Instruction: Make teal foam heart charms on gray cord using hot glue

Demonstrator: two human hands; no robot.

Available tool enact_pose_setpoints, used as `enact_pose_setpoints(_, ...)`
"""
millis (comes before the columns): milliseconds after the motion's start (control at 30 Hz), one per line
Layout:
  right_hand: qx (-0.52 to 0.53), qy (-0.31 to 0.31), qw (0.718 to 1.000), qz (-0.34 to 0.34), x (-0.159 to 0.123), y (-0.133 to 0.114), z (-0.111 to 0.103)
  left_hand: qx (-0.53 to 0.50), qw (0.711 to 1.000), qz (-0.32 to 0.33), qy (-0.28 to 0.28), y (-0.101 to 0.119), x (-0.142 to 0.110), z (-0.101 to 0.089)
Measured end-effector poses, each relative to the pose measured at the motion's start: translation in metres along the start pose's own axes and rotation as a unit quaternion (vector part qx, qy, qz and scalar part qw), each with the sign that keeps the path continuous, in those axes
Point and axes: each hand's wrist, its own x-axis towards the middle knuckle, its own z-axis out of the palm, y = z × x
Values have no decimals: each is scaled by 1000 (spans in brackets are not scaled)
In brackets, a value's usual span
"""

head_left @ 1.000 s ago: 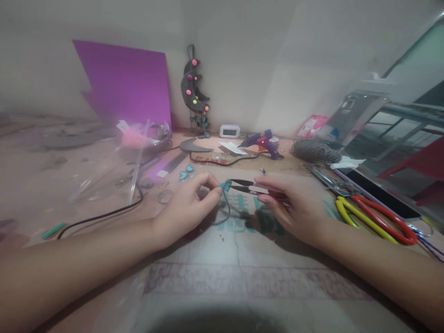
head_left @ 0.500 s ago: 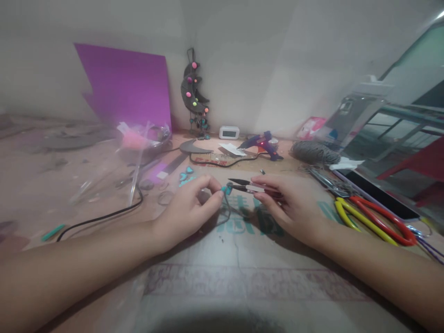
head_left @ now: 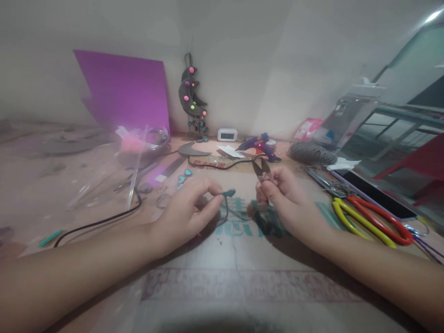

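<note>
My left hand [head_left: 189, 210] rests on the cardboard and pinches a small teal piece [head_left: 229, 192] from which a dark cord [head_left: 227, 210] loops down. My right hand [head_left: 284, 203] is closed round a pair of small black thread snips [head_left: 260, 170], whose blades point up and away from the teal piece. The two hands are a short gap apart over the printed cardboard sheet [head_left: 243, 259].
Yellow and red handled tools [head_left: 367, 219] lie at the right beside a phone [head_left: 371, 194]. A glue gun [head_left: 258, 144], grey yarn [head_left: 308, 151], a small white clock [head_left: 227, 134], a moon ornament [head_left: 192, 99], a purple sheet [head_left: 126, 92] and plastic bags [head_left: 132, 152] stand further back. A black cable [head_left: 104, 215] runs at the left.
My right hand has drawn the snips back from the teal piece and turned their blades upward. My left hand keeps its pinch and has barely moved.
</note>
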Motion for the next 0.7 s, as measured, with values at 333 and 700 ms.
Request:
enact_pose_setpoints(333,-24,-41,999,23,-2,-5,-1,58,980,187,-42,-3,5,-11)
enact_pose_setpoints(700,-229,-115,944,-209,1,5,-19,120,963,234,-54,-22,7,-12)
